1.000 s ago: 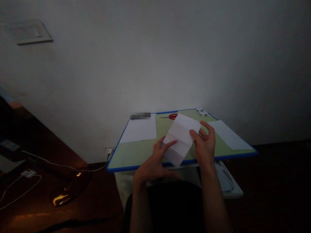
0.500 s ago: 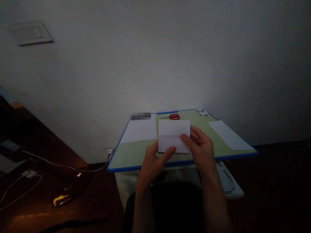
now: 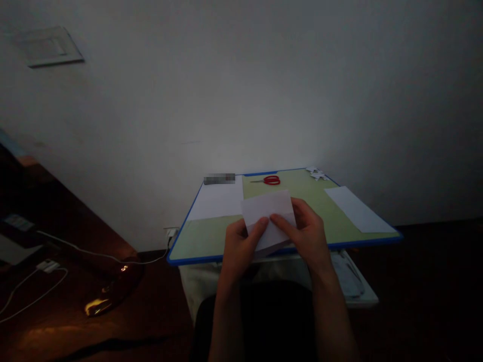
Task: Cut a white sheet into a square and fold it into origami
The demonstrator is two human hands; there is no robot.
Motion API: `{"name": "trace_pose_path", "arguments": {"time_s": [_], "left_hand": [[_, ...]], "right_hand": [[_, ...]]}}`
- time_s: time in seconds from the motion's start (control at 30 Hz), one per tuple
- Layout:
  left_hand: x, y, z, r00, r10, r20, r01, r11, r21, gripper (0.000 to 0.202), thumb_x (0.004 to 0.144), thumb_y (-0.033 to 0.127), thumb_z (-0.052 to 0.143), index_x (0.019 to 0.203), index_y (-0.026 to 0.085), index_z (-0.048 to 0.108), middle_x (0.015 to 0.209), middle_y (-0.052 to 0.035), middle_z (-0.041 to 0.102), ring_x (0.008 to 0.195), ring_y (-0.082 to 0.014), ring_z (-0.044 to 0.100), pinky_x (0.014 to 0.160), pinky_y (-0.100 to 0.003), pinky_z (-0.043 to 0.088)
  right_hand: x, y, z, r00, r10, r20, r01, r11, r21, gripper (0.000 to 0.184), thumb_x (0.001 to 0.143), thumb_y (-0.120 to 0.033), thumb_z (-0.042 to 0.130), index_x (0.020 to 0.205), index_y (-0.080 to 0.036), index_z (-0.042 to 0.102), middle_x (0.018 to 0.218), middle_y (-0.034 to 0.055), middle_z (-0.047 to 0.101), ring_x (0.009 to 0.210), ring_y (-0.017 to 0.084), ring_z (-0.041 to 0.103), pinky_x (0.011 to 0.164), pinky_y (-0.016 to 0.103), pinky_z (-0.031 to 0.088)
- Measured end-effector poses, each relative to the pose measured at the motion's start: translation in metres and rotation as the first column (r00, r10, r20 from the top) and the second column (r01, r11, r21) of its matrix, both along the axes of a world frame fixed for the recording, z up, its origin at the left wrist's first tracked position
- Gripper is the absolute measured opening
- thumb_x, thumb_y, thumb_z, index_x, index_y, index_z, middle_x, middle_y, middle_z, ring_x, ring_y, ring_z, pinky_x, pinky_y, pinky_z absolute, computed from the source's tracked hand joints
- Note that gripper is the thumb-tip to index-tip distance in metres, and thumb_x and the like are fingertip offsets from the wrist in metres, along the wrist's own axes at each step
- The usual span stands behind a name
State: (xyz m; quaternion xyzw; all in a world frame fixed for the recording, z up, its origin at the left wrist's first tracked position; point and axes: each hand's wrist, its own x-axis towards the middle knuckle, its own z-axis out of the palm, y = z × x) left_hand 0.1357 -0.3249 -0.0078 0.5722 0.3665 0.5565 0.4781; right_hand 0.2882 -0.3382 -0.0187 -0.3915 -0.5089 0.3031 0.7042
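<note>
A small white sheet of paper (image 3: 266, 205) with a crease across it is held up over the near edge of the table. My left hand (image 3: 241, 246) grips its left side, thumb pressed on the front face. On the right side, my right hand (image 3: 307, 234) pinches the same paper, its thumb meeting the left thumb near the crease. The fingers behind the sheet are mostly hidden. Beyond it, red-handled scissors (image 3: 271, 180) lie on the green tabletop (image 3: 206, 240), blades pointing left.
Larger white paper (image 3: 221, 198) lies at the table's left, with a blurred-out dark object (image 3: 219, 178) at its top. A white paper strip (image 3: 356, 208) is at the right. Several white cut pieces (image 3: 317, 174) sit at the back right corner. A white cable (image 3: 101, 255) hangs at left.
The paper has tilted, its left side dropping. Both thumbs have moved inward and up, from apart on the lower half to nearly touching at the crease.
</note>
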Motion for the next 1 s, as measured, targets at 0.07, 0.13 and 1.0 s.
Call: {"name": "trace_pose_path", "arguments": {"time_s": [0.07, 0.13, 1.0], "left_hand": [[0.002, 0.000, 0.000, 1.000, 0.012, -0.009, -0.012, 1.000, 0.009, 0.035, 0.079, 0.048, 0.084, 0.080, 0.013, 0.083, 0.074, -0.0065, 0.078, 0.064, -0.0193, 0.065, 0.058, -0.027, 0.050], [0.003, 0.001, -0.001, 0.999, 0.041, -0.012, -0.041, 0.999, 0.013, 0.035, 0.080, 0.047, 0.083, 0.076, 0.012, 0.081, 0.069, -0.0050, 0.075, 0.061, -0.0177, 0.063, 0.055, -0.025, 0.047], [0.007, 0.016, -0.015, 0.959, 0.175, 0.222, -0.164, 0.984, -0.069, 0.046, 0.088, 0.057, 0.072, 0.096, 0.012, 0.079, 0.086, -0.0076, 0.080, 0.080, -0.0225, 0.073, 0.072, -0.029, 0.055]], "right_hand": [[-0.001, -0.001, 0.001, 0.995, -0.072, 0.073, 0.071, 0.997, 0.016, 0.026, 0.083, -0.036, 0.085, 0.105, -0.026, 0.075, 0.104, 0.0038, 0.081, 0.093, 0.024, 0.076, 0.081, 0.036, 0.061], [0.000, -0.002, 0.003, 0.968, -0.153, 0.197, 0.139, 0.987, 0.083, 0.014, 0.089, -0.035, 0.081, 0.097, -0.025, 0.076, 0.096, 0.0030, 0.078, 0.087, 0.022, 0.072, 0.078, 0.034, 0.059], [0.007, 0.005, -0.008, 0.813, -0.092, 0.574, -0.129, 0.934, 0.332, 0.051, 0.103, -0.010, 0.054, 0.134, -0.046, 0.071, 0.127, 0.0047, 0.063, 0.101, 0.020, 0.063, 0.080, 0.035, 0.055]]}}
